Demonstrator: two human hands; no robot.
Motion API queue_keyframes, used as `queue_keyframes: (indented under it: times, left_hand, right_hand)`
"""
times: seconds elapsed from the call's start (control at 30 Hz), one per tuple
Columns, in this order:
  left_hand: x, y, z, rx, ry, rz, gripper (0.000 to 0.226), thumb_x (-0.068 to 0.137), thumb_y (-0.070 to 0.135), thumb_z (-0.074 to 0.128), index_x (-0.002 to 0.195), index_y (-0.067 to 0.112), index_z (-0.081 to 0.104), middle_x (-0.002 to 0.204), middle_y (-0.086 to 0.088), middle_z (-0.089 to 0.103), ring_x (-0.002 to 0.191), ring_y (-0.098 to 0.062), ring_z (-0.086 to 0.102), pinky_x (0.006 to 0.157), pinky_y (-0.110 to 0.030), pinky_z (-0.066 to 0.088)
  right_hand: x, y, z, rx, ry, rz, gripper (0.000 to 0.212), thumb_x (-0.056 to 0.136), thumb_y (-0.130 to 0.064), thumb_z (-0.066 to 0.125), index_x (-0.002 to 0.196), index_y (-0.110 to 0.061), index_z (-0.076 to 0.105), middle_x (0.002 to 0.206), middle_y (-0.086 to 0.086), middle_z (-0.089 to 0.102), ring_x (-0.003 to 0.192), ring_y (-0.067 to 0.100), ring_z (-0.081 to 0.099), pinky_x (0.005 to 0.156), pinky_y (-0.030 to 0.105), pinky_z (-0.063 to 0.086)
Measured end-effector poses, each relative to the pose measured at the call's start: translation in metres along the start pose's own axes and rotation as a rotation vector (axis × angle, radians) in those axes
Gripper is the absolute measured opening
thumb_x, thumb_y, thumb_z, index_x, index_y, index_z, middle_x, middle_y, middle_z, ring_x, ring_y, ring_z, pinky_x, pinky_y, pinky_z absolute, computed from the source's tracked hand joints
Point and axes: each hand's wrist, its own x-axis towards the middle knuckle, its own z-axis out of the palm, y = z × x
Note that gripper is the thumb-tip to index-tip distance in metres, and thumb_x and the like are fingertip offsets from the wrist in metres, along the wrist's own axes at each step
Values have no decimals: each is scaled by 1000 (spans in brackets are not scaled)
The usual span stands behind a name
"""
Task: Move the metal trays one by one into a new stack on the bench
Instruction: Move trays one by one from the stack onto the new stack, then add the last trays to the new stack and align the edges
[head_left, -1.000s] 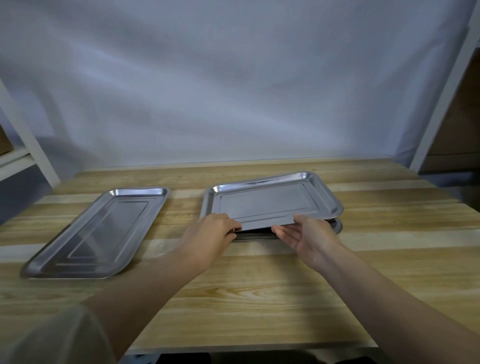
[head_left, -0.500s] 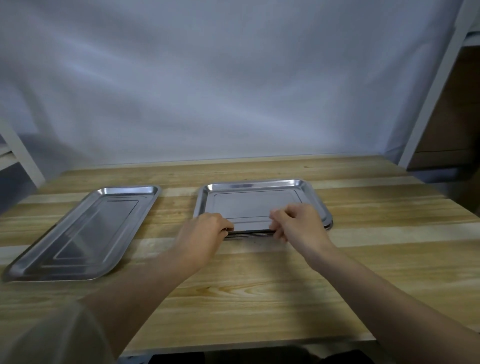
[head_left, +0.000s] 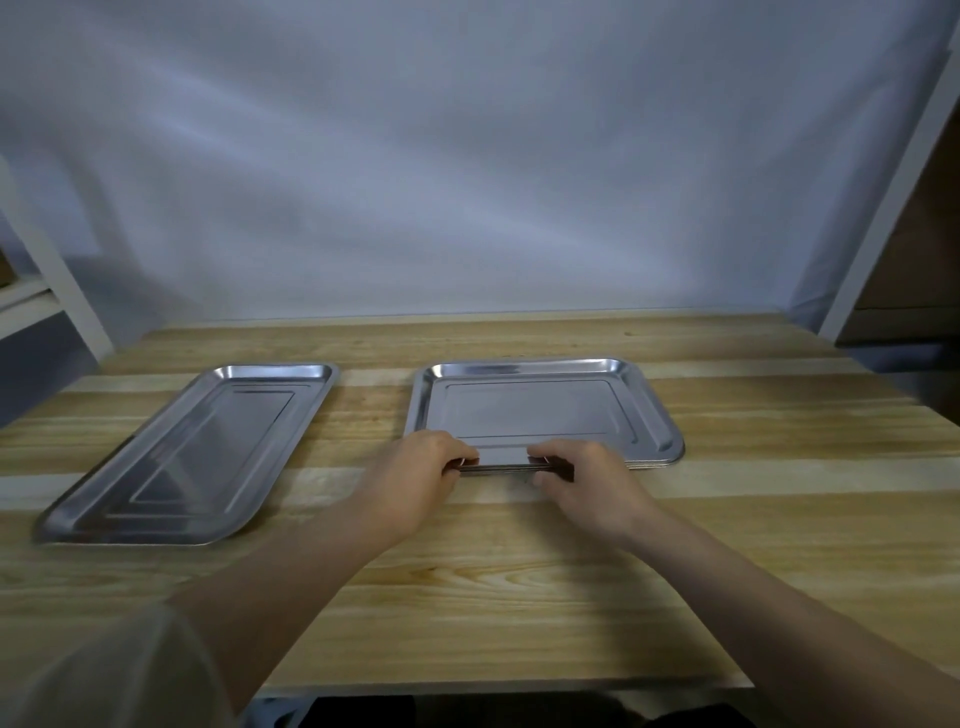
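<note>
I see the top tray (head_left: 540, 415), raised 1 second ago, now lying flat on the stack again, with my left hand (head_left: 415, 478) and right hand (head_left: 587, 483) pinching its near rim, and 1 moved tray (head_left: 192, 452) left of the stack, so this lift must restart.

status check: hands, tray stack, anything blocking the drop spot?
Left hand and right hand both pinching the near rim of the tray stack. Top tray lying flat, not lifted. Single tray on bench to the left, nothing on it.
</note>
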Motion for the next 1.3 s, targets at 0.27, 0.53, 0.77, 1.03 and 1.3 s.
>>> queue_keyframes:
  times: [0.27, 0.53, 0.77, 1.03, 1.3]
  left_hand:
    - [-19, -39, -8, -121, 167, -30, 31, 89, 17, 65, 120, 20, 69, 122, 4, 66, 115, -13, 57, 104, -30, 42]
    - [-58, -121, -42, -43, 349, -453, 43, 88, 26, 65, 130, 21, 58, 140, -4, 52, 133, -23, 41, 110, -41, 30]
    - [-90, -179, -51, -12, 306, -854, 65, 87, 36, 61, 145, 17, 39, 154, -16, 31, 142, -39, 21, 116, -54, 19]
    - [-115, -222, -61, -115, 256, -1059, 59, 89, 37, 57, 137, 6, 40, 141, -27, 41, 131, -46, 35, 109, -52, 30]
    - [-120, -221, -61, -88, 281, -1040, 53, 87, 25, 62, 133, 4, 46, 134, -28, 46, 129, -44, 35, 107, -51, 29]
  right_hand:
    - [7, -5, 9, 33, 66, 39, 23, 89, -25, 62, 109, -21, 72, 105, -3, 73, 104, 18, 64, 95, 38, 49]
    - [11, -60, 34, -21, 172, -134, 17, 92, -25, 58, 98, -25, 73, 109, -6, 71, 117, 17, 49, 93, 32, 28]
    - [11, -118, 76, 99, -19, -229, 17, 90, -22, 59, 95, -20, 75, 101, -5, 73, 108, 19, 58, 99, 41, 44]
    - [12, -171, 109, 518, -404, 71, 40, 99, -12, 47, 137, -1, 47, 101, 13, 67, 75, 23, 66, 73, 32, 54]
    - [23, -198, 128, 802, -595, 229, 32, 97, -1, 42, 124, 7, 58, 116, 26, 67, 75, 24, 68, 74, 33, 58]
